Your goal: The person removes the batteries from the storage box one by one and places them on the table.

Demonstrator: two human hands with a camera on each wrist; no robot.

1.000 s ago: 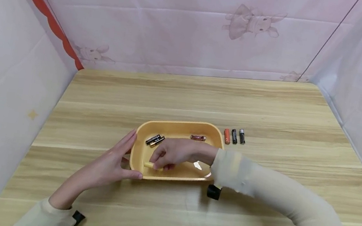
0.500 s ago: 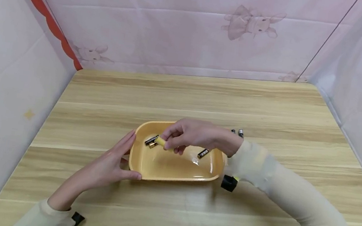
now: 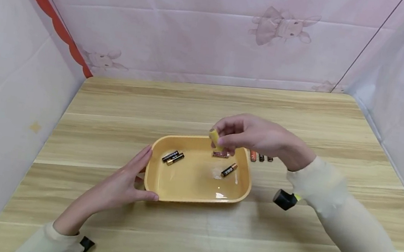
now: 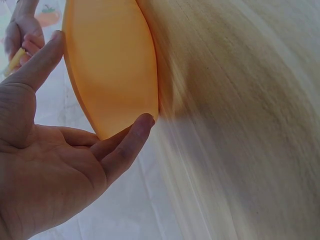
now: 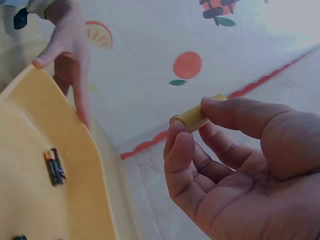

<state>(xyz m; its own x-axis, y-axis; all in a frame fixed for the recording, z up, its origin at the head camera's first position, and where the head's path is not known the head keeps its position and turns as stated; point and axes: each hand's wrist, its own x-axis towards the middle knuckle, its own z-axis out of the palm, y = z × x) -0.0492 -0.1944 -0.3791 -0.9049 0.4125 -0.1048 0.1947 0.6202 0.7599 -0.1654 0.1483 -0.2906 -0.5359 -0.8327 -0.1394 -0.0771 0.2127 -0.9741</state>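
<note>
While the right-hand grip pinches it between thumb and fingertips, closed as far as its thickness allows, the yellow battery is in the air, tilted, and lines up with the tray's far side in the head view. Item: one slim cylinder, plain yellow casing, a greyish end turned outward; lettering not legible.

Tray: yellow-orange, rounded corners, glossy floor, resting on the wood-grain bench. Left-hand grip: spread wide, digits fairly straight, touching the tray's left end.

Tray contents: two black-and-gold batteries, side by side at left; one dark red battery, by the far wall at right; one black-and-gold battery, lying slantwise nearer the viewer.

On the bench, just beyond the tray's right end: one orange battery and two black batteries, in a row, partly hidden from the head view by the right-hand grip.

By view: the head view alone gives this row. The right wrist view gives the pinch close up, against a fruit-printed sheet. The left wrist view gives the tray's outer wall, with fingertips at its lower edge.
</note>
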